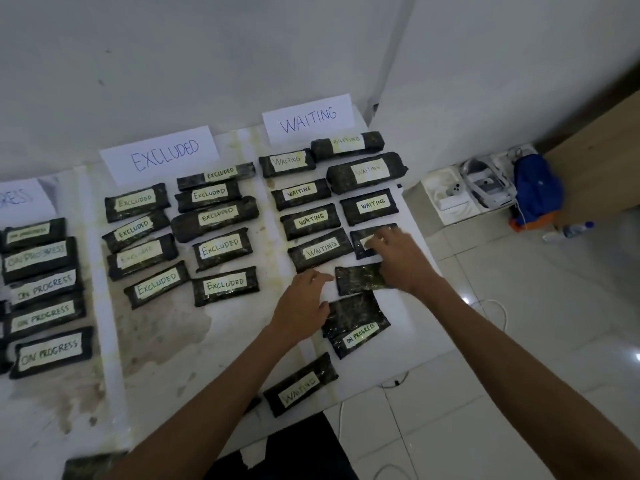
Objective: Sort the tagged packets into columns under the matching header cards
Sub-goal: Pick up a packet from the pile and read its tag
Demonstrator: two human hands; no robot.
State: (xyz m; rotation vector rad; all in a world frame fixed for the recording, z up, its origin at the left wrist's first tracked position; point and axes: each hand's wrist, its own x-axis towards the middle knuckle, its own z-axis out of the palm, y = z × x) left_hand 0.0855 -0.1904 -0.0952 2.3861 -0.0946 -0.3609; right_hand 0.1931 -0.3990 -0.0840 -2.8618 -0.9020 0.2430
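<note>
So the packet [358, 245] is at the near end of the right row under the WAITING card [308, 119]. The right hand [394, 261] lies over it, fingers spread flat on its tag. The left hand [304, 303] is loosely curled, gripping nothing, just left of a packet with no visible tag [356, 278]. An ON PROGRESS packet [360, 337] lies nearer still.

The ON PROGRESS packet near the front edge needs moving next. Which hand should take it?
Left. The left hand is empty right beside the ON PROGRESS packet, on the side toward its column; the right hand is busy on a WAITING-column packet.
</note>
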